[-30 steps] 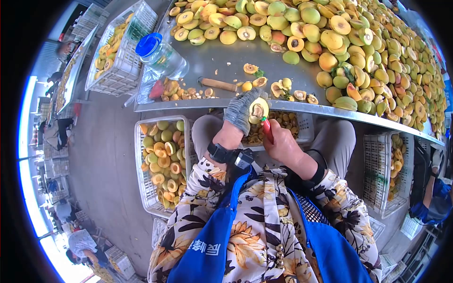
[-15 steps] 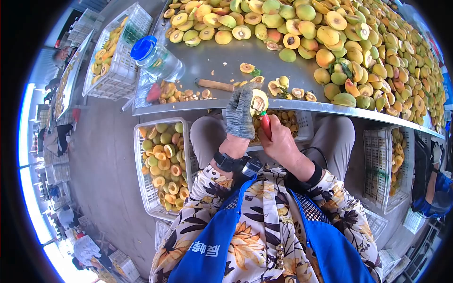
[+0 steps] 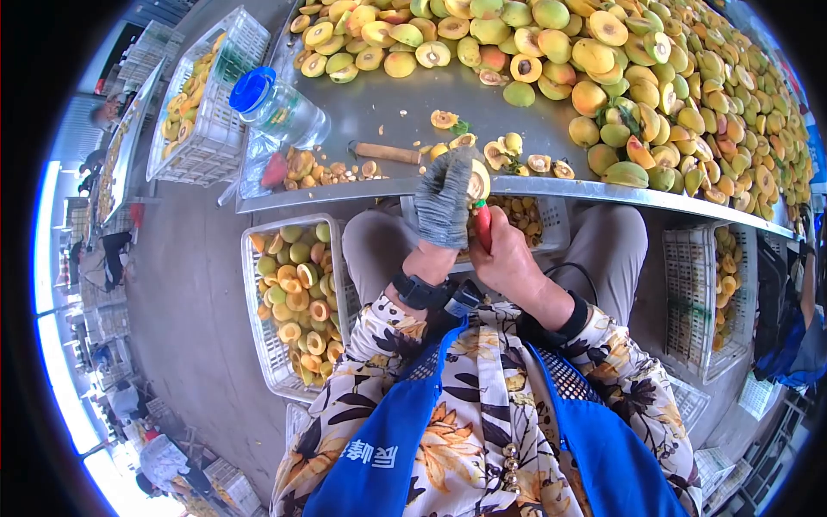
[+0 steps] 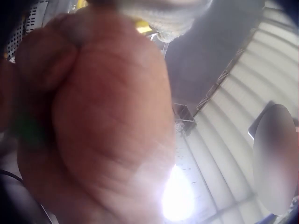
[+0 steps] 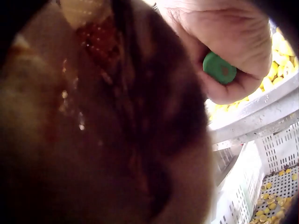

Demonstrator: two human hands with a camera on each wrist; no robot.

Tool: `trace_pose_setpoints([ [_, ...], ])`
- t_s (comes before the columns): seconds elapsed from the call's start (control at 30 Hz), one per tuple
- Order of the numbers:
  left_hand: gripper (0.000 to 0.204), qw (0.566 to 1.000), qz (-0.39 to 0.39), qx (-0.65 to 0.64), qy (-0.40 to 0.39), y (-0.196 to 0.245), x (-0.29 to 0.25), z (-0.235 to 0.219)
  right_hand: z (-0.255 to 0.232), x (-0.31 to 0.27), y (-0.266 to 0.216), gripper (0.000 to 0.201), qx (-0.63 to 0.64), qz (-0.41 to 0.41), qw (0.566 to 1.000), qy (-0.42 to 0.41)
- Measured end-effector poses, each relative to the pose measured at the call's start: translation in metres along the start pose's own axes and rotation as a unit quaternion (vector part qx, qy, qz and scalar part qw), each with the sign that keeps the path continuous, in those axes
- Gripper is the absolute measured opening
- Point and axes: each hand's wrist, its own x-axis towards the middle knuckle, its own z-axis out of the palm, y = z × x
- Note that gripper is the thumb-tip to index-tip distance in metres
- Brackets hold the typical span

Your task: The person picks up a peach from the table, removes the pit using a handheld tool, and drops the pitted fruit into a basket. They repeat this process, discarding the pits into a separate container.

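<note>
My left hand (image 3: pixel 441 200), in a grey knitted glove, holds a halved yellow stone fruit (image 3: pixel 480 179) just in front of the table edge, its cut face turned to the right. In my bare right hand (image 3: pixel 510 258) is a red-handled tool (image 3: pixel 482 226) with a green collar, gripped with its upper end right at the fruit. The working tip is hidden. The right wrist view shows the tool's round green butt (image 5: pixel 219 67) poking out of the curled fingers. A blurred close-up of my bare right hand (image 4: pixel 112 107) fills much of the left wrist view.
Halved fruit (image 3: pixel 672 103) heaps over the metal table (image 3: pixel 379 108). A blue-lidded bottle (image 3: pixel 297 121), a wooden-handled tool (image 3: pixel 389 153) and pit scraps (image 3: pixel 323 171) lie at the left. Below the edge stand a fruit crate (image 3: pixel 248 293) at left, another (image 3: pixel 689 302) at right, and one between the knees.
The left hand has turned upright and rolled the fruit, so its cut face now points more to the right. The right hand keeps the tool at the fruit. The head view has shifted slightly.
</note>
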Motion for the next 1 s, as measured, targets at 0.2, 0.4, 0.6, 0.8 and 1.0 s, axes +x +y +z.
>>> trace_pose_setpoints([
  [0.2, 0.029, 0.997, -0.058, -0.035, 0.030, -0.025, 0.018, -0.023, -0.003, 0.002, 0.001, 0.025, -0.027, -0.004, 0.999, -0.023],
  [0.4, 0.029, 0.992, 0.026, 0.123, 0.025, -0.019, 0.021, -0.028, -0.008, 0.005, 0.003, 0.027, -0.047, -0.055, 0.996, 0.043],
  [0.6, 0.023, 0.965, 0.112, 0.235, -0.017, -0.002, 0.010, -0.018, -0.006, 0.004, 0.004, 0.020, -0.047, -0.035, 0.998, 0.014],
  [0.8, 0.021, 0.999, -0.017, -0.046, -0.015, 0.011, 0.000, 0.000, 0.001, 0.001, 0.008, 0.020, -0.024, -0.033, 0.999, 0.017],
  [1.0, 0.024, 0.999, -0.001, -0.023, -0.037, -0.002, 0.009, -0.009, 0.000, -0.002, 0.004, 0.023, 0.026, 0.029, 0.998, -0.041],
])
